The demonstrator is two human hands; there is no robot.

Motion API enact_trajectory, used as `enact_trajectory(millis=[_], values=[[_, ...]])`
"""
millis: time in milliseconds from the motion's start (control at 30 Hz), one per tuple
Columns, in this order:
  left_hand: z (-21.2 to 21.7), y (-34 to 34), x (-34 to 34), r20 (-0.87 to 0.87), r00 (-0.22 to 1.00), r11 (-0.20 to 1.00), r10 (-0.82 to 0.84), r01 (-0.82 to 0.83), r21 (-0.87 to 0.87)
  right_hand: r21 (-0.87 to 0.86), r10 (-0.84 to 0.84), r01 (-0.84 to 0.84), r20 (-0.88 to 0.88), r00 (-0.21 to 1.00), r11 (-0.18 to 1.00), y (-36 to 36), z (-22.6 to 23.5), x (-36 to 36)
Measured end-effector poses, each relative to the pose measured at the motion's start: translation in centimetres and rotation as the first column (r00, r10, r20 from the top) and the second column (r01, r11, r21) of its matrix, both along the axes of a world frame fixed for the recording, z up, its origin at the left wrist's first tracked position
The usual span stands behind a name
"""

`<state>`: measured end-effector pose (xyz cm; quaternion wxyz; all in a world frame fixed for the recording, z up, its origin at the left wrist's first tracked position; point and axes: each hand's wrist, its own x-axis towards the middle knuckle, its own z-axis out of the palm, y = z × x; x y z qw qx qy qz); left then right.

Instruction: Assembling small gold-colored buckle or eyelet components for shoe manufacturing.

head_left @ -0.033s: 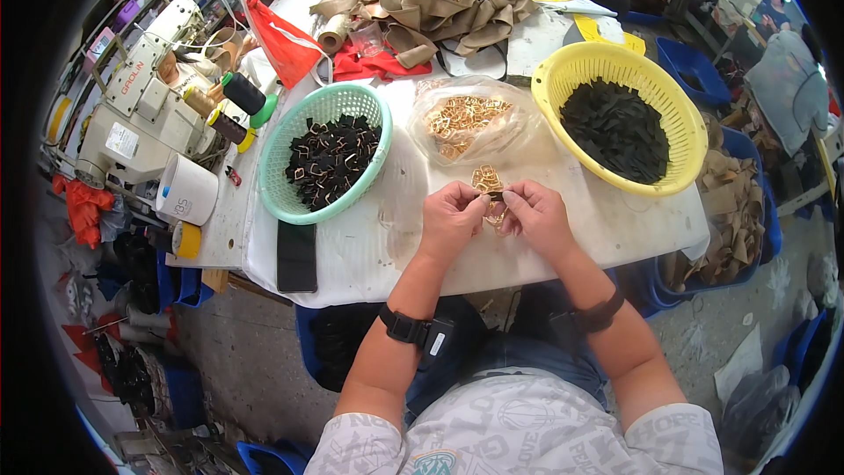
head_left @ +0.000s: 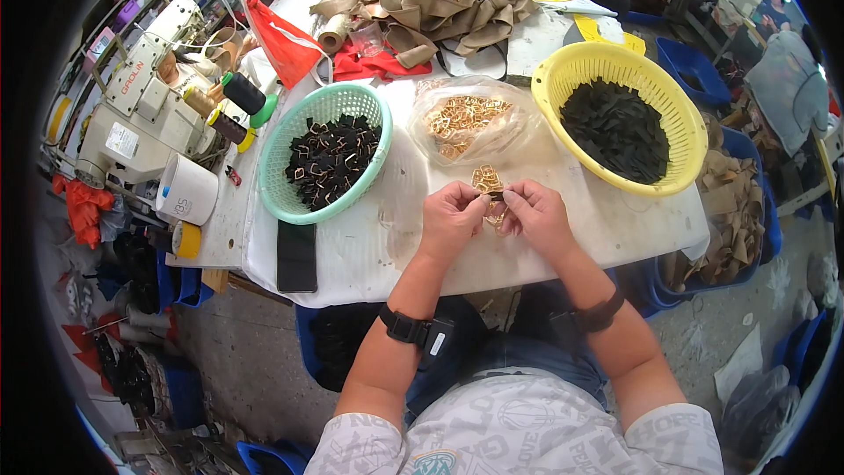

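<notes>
Close together over the near part of the white-covered table, my left hand (head_left: 453, 218) and my right hand (head_left: 538, 218) both pinch a small black strip (head_left: 495, 196). Gold metal rings (head_left: 486, 178) lie in a little heap just beyond my fingertips, and some gold shows between the hands. Whether the strip passes through a ring is hidden by my fingers. Behind the heap, an open clear plastic bag (head_left: 519, 136) holds many more gold rings. To the left, a mint-green basket (head_left: 271, 178) contains black pieces fitted with gold rings. A yellow basket (head_left: 690, 136) at right holds loose black strips.
A dark phone (head_left: 297, 258) lies below the green basket. Brown strap pieces (head_left: 431, 0) are heaped at the back, near a red cloth (head_left: 374, 62). On the left stand a sewing machine (head_left: 145, 114), thread spools (head_left: 243, 92) and a white cup (head_left: 189, 189). Blue bins (head_left: 765, 202) flank the table's right side.
</notes>
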<state>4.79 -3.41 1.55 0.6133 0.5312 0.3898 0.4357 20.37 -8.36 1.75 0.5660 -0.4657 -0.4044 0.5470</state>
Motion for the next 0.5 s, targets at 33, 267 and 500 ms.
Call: enact_trajectory(millis=[33,267,500], values=[[0.01,0.02,-0.02,0.004,1.000,1.000,-0.004,0.004,-0.004,-0.012,0.011,-0.012,-0.013,1.000,1.000,0.04,0.01,0.05],[0.04,0.09,-0.03,0.016,1.000,1.000,-0.019,0.019,-0.008,0.011,0.054,-0.054,-0.081,0.995,0.999,0.33,-0.65,0.13],[0.00,0.12,-0.06,0.004,1.000,1.000,-0.025,0.025,-0.013,-0.004,0.061,-0.061,-0.062,0.996,0.998,0.32,-0.41,0.17]])
